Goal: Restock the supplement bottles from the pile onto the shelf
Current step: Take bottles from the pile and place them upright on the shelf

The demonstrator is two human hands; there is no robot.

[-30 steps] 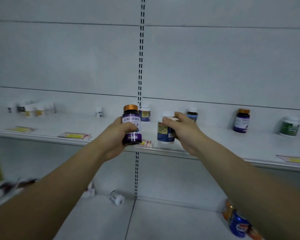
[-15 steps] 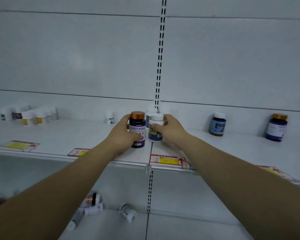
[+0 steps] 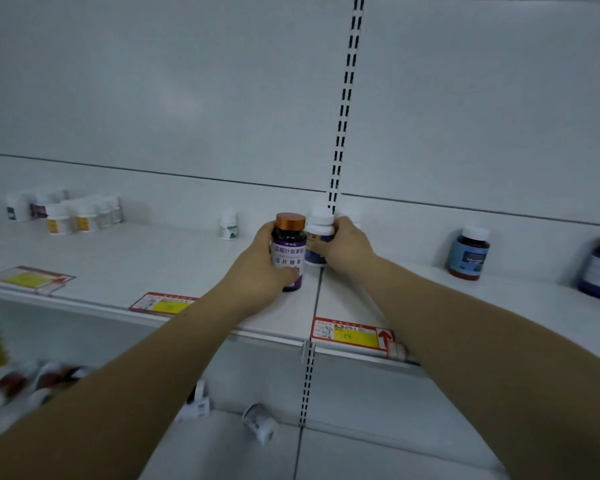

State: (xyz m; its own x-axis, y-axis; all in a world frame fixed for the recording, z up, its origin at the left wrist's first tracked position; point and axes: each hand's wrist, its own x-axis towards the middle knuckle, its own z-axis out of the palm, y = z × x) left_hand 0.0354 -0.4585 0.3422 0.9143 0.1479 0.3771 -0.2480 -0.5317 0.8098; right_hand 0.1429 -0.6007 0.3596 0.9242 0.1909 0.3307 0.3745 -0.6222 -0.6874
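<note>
While the purple-labelled bottle (image 3: 289, 251) and white-capped bottle (image 3: 320, 240) stand side by side on the shelf (image 3: 153, 261), left hand (image 3: 262, 268) and right hand (image 3: 347, 244) fingers wrapped round them, settle both flat before letting go, labels outward.
</note>
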